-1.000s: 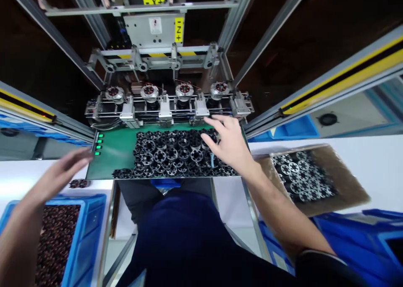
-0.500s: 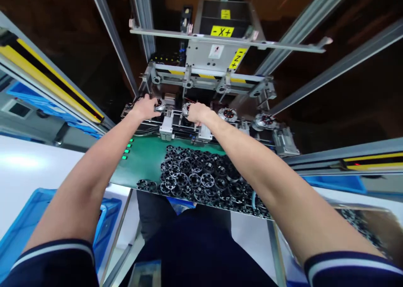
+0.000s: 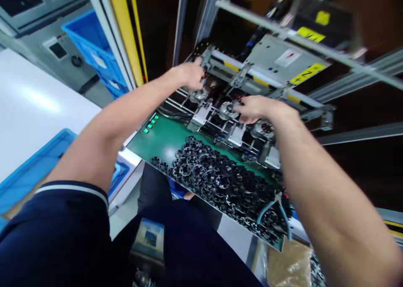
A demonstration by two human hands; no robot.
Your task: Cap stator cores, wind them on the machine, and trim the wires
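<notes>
Both my arms reach into a machine bay. My left hand (image 3: 188, 74) is curled over the leftmost fixture station (image 3: 199, 95), fingers closed on a part I cannot make out. My right hand (image 3: 257, 108) is curled over the neighbouring silver motor part (image 3: 227, 109) in the fixture row, fingers bent down round it. A third motor with a red winding (image 3: 266, 129) sits free to the right of my right hand. In front of the fixtures a green mat (image 3: 163, 136) carries a heap of several black ring-shaped parts (image 3: 220, 180).
A grey machine head with yellow labels (image 3: 283, 62) hangs above the fixtures. A yellow-striped frame post (image 3: 124, 31) stands at left, blue crates (image 3: 91, 48) behind it. A blue bin (image 3: 37, 169) lies low left, a cardboard box (image 3: 283, 257) low right. Green indicator lights (image 3: 150, 125) glow on the mat's left edge.
The camera has swung left and tilted. My left hand stays at the leftmost station while my right hand has shifted onto the neighbouring motor part. A second before, both hands were still outside, above the black rings.
</notes>
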